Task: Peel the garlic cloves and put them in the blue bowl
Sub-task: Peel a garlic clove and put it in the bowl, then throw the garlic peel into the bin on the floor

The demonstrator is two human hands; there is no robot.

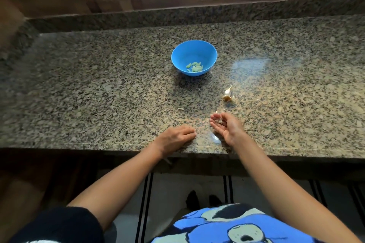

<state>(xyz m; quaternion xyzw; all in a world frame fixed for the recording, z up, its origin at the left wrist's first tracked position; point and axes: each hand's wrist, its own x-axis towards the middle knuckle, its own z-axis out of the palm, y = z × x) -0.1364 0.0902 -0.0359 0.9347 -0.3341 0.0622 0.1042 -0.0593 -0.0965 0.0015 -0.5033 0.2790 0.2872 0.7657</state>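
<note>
Near the front edge of the table (98, 85), your hands are apart. The left hand (175, 137) lies palm down with its fingers bent against the stone, holding nothing that I can see. The right hand (225, 126) is turned palm up and loosely cupped, with dry skin scraps (219, 121) lying in it. The blue bowl (194, 53) stands well back at the middle, with peeled cloves (195, 67) at its bottom. An unpeeled garlic piece (228, 93) lies between the bowl and your right hand.

The risk here is the scraps. They are light, and a tilt of your palm or a draught would scatter them over the table or the floor, or into the bowl if you reach across it. A small pale bit (180, 109) lies left of the garlic piece. It may be a clove or only skin, too small to tell, so check it before you sweep it away. The garlic piece sits loose and could skid off if you knock it.
</note>
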